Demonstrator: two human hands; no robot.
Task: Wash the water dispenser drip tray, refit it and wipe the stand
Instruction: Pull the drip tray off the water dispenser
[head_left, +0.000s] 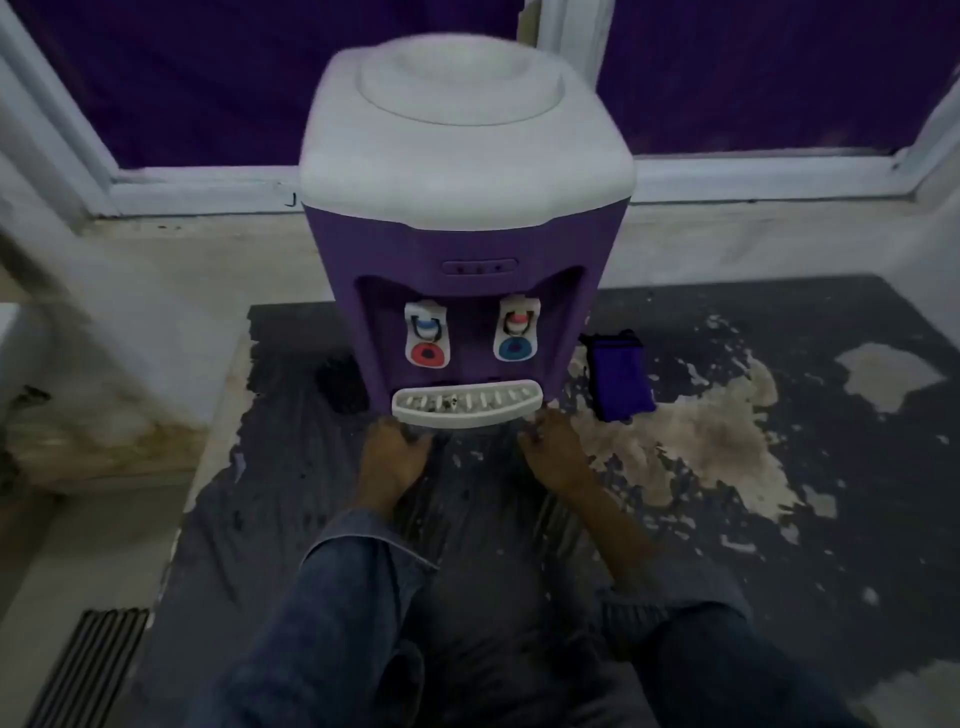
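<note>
A purple water dispenser (467, 234) with a white top stands on a dark, worn stand (467, 519). Its white slotted drip tray (467, 408) sits at the base, under the two taps. My left hand (392, 452) is at the tray's left front corner, its fingertips touching or just under the rim. At the tray's right front corner is my right hand (553, 447), in the same way. Whether the fingers grip the tray is hidden from here. A folded purple cloth (621, 374) lies on the stand to the right of the dispenser.
A dark scrubber-like pad (340, 382) lies left of the dispenser's base. The stand's surface is peeling, with pale patches (701, 441) on the right. A window frame (208, 187) and purple panes run behind. A floor grate (88, 665) sits at the lower left.
</note>
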